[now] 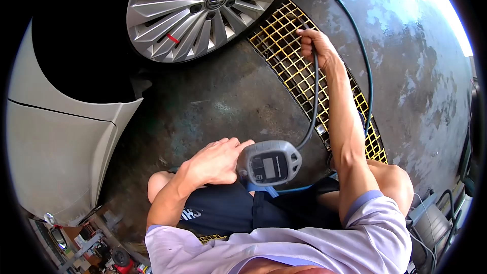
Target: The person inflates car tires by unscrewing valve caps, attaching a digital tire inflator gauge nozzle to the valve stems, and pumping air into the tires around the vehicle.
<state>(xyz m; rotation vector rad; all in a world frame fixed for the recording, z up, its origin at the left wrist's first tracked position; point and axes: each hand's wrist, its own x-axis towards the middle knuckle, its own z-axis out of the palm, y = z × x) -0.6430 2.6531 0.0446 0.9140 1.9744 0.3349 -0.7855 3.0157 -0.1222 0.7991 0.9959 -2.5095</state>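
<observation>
My left hand (pixel 215 162) is closed around the side of a grey digital tyre inflator gauge (pixel 275 162), held above my lap with its small screen facing up. A black hose (pixel 315 104) curves from the gauge up to my right hand (pixel 315 48). My right fingers are curled around that hose near its far end, beside the car wheel; the hose tip is hard to make out. The wheel (pixel 215 1) has silver spokes and a red mark on one spoke, and stands a little left of my right hand.
Yellow floor grating (pixel 294 66) runs under my right arm. A blue-green air hose (pixel 362 45) curves along the concrete floor to the right. The car's pale body panel (pixel 61 147) is at the left. Tools and clutter (pixel 96 248) lie at lower left.
</observation>
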